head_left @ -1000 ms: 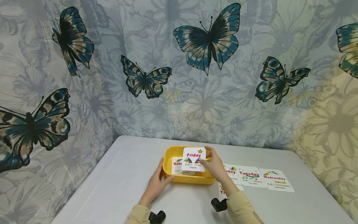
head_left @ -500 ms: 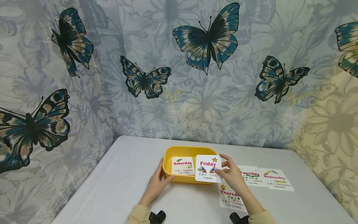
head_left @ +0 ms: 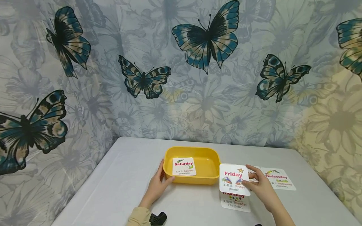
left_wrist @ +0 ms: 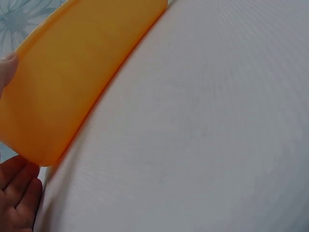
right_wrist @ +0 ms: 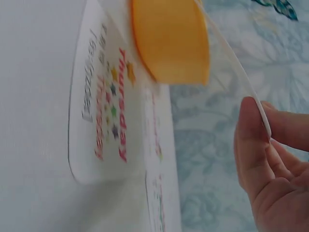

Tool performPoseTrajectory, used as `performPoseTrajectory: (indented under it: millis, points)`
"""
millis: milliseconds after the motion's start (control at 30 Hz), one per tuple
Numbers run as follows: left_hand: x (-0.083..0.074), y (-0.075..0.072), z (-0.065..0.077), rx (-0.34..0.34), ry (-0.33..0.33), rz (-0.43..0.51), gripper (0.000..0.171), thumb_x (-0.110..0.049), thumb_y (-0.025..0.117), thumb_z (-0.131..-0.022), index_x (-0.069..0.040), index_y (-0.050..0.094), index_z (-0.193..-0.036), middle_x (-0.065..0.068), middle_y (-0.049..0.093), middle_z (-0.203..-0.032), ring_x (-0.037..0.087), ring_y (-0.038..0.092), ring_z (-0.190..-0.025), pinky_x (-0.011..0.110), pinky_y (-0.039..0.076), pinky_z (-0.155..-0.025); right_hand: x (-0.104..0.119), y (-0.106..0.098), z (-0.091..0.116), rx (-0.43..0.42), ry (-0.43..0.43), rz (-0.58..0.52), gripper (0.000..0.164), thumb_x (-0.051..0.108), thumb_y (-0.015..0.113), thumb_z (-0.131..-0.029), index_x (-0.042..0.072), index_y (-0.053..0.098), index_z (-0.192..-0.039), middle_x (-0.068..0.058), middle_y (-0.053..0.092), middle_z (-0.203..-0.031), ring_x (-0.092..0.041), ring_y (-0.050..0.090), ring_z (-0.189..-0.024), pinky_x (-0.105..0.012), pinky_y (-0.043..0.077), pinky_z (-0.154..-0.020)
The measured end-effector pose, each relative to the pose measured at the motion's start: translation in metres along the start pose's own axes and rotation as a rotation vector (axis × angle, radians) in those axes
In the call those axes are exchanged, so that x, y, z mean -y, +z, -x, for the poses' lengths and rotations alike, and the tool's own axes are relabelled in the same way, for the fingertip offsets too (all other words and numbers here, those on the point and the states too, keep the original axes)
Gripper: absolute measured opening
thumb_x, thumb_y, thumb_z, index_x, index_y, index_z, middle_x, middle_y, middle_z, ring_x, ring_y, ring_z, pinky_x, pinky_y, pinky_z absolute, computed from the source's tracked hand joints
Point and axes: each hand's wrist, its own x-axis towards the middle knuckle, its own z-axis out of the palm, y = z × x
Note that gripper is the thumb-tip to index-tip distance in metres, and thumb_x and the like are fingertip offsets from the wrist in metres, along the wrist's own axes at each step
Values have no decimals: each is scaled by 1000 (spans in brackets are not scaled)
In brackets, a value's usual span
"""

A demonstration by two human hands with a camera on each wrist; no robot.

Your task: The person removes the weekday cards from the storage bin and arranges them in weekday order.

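Note:
Between thumb and fingers, my right hand [head_left: 264, 191] pinches the right edge of a white flashcard reading Friday [head_left: 229, 185]. The card is held raised, overlapping the Thursday flashcard [head_left: 236, 205] in the head view; its thin edge [right_wrist: 239, 65] shows in the right wrist view. My left hand [head_left: 155, 189] holds the near left corner of a yellow plastic bin [head_left: 195, 180], thumb at the front rim and fingers along the left side. Inside the bin lies a Saturday flashcard [head_left: 183, 172].
A Wednesday flashcard [head_left: 280, 179] lies on the white-covered table [head_left: 124, 175] to the right. Beside it, another card [head_left: 254, 169] is mostly hidden behind the Friday card and my right hand. A butterfly-printed cloth [head_left: 203, 110] hangs behind the table.
My right hand has carried the Friday card from over the bin rightward and toward me, above the laid-out cards. The Saturday card in the bin is now fully uncovered. My left hand stays at the bin.

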Motion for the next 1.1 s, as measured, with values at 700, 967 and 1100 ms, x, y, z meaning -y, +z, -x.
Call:
performPoseTrajectory:
  millis: [700,967,1100]
  points:
    - [-2,1,-2,2,-16,-1,91,-50,65,-81,-23,12,-150,8,30,-147,22,35,-129,37,34,-104,-55,-68,14,99,168,56,74,14,67,-85,-9,22,-139,-15,51,-99,-16,54,-76,-31,53,-62]
    - [0,1,-3,2,-14,9,93,-49,66,-81,-15,15,-150,9,32,-147,23,36,-129,38,34,-104,-68,-81,13,100,245,58,74,13,65,-85,-11,20,-138,-12,51,-96,-16,54,-78,-30,52,-62]
    - [2,1,-3,3,-14,19,92,-48,67,-81,-15,16,-150,9,32,-146,23,36,-129,39,34,-104,-72,-82,12,93,273,90,74,14,66,-84,-13,22,-137,-13,54,-96,-18,54,-79,-31,52,-62]
